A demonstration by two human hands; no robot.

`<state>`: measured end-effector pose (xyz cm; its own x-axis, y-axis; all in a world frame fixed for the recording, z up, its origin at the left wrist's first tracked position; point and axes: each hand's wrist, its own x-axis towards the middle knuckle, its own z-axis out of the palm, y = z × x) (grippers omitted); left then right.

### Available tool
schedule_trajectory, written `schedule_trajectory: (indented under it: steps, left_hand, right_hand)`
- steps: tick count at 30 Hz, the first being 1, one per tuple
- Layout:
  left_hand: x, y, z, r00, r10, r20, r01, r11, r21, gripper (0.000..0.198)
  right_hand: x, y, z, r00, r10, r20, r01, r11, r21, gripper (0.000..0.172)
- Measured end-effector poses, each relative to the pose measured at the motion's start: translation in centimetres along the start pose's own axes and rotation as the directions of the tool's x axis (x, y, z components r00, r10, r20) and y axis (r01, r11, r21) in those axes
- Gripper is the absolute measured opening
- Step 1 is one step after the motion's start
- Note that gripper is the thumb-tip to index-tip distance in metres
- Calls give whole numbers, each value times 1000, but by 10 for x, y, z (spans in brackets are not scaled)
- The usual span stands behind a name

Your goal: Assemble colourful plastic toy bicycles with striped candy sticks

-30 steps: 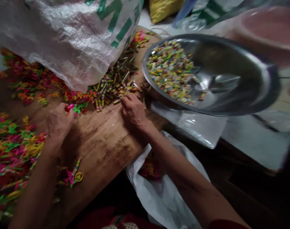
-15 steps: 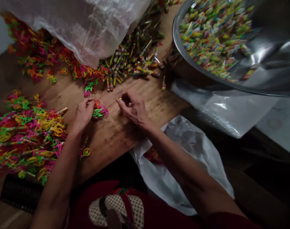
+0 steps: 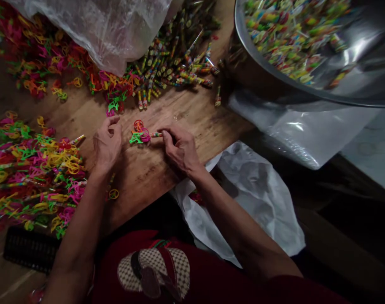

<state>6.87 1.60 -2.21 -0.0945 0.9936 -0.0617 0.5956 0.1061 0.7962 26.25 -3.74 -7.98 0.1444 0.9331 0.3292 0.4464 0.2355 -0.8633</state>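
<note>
Brown wood grain marked the table [image 3: 141, 177], whose near edge ran slantwise from the lower middle of the frame up toward the right, with darkness below it. Well in from that edge, near the centre of the frame, lay a small cluster of plastic pieces [image 3: 137, 137] in green, pink and orange, with bare wood on most sides. Just right of it, the right hand [image 3: 181, 150] had its grip pinched, thumb against forefinger, on one end of a slim printed tube [image 3: 156, 134]; the other end met the cluster's pink part, though whether the two were joined could not be told. Left of the cluster and apart from it, the left hand [image 3: 107, 143] kept a loose grip, fingers curled, thumb and forefinger a little parted, with nothing visible between them. Above the hands, a band of wood separated them from the pile of printed tubes [image 3: 167, 67] at the top middle. A heap of coloured pieces [image 3: 37, 177] bounded the left forearm's side, and a yellow ring [image 3: 114, 194] sat by that forearm, near the edge. At upper right, the metal basin [image 3: 255, 48] bordered the working space; below the edge, the right forearm crossed over a white sack [image 3: 252, 190].
</note>
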Motion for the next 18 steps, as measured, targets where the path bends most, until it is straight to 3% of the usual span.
schedule_trajectory:
  steps: [2,4,7,10,14,18]
  left_hand:
    - [-9,3,-4,999,41,-26,-36,986,161,24]
    - [-17,4,-3,998,23,60,-36,971,236,27]
    - [-20,-1,8,983,58,174,-106,953,283,27]
    - [-15,-9,18,984,78,158,-119,956,270,17]
    - [-11,-14,11,985,-68,159,66,998,19,11]
    - [-17,-13,-5,905,-226,361,352,874,-336,24]
  right_hand:
    - [-1,4,-3,999,-30,-19,29,996,-86,20]
    - [-3,9,-4,999,-29,-14,27,989,-148,22]
    - [-8,13,-1,999,-35,38,43,970,-240,25]
    - [-11,13,2,999,-30,45,41,966,-254,26]
    - [-7,11,-4,997,71,-29,-72,997,-35,31]
    - [0,12,-17,970,239,-36,-224,947,231,37]
